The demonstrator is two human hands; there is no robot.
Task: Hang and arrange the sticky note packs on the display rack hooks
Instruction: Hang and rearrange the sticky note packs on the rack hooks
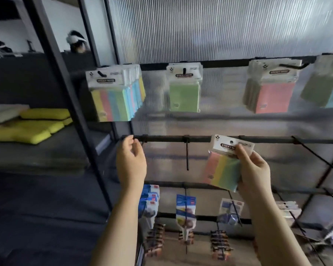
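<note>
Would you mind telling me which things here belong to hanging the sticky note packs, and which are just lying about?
Job in hand:
- multicolour sticky note pack, held by the right hand
- left hand at the black rail
- empty hook
- hung packs: multicolour, green, pink

Lying about:
- yellow sponges
- blue-carded packets on lower hooks

Both forearms are raised. The left hand is held with fingers curled, thumb and fingertips pinched together. The right hand is closed in a grip, thumb extended upward.
</note>
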